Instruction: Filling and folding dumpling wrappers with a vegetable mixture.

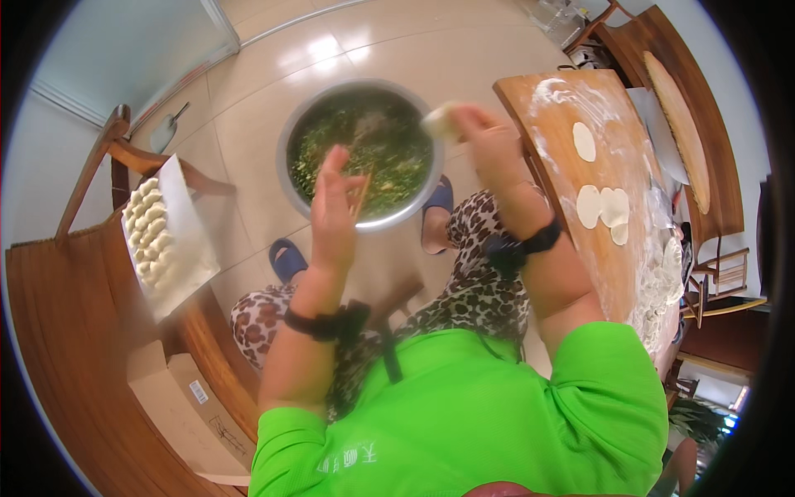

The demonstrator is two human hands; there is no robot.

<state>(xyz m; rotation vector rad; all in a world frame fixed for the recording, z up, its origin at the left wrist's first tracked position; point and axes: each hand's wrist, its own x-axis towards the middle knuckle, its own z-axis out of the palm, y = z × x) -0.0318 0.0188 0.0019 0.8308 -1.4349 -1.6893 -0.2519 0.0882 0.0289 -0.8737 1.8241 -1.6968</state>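
Observation:
Before me on the floor stands a large metal basin (286, 180) with chopped greens in it. My left hand (335, 199) is over the basin's near side; a thin wooden stick or chopsticks (365, 196) shows beside its fingers, and whether it grips them is unclear. My right hand (490, 140), slightly blurred, holds a pale piece of dough (442, 122) by the basin's right rim. Several flat dough wrappers (584, 141) lie on the floured wooden board (559, 168) to the right. Rows of shaped dumplings (149, 233) rest on a white tray (189, 248) at the left.
A wooden bench (68, 310) runs along the left, with a cardboard box (192, 416) on it. A heap of floury dough or flour (661, 292) lies at the board's near right. Behind the board is a round woven tray (677, 130). A scoop (163, 132) lies at the upper left.

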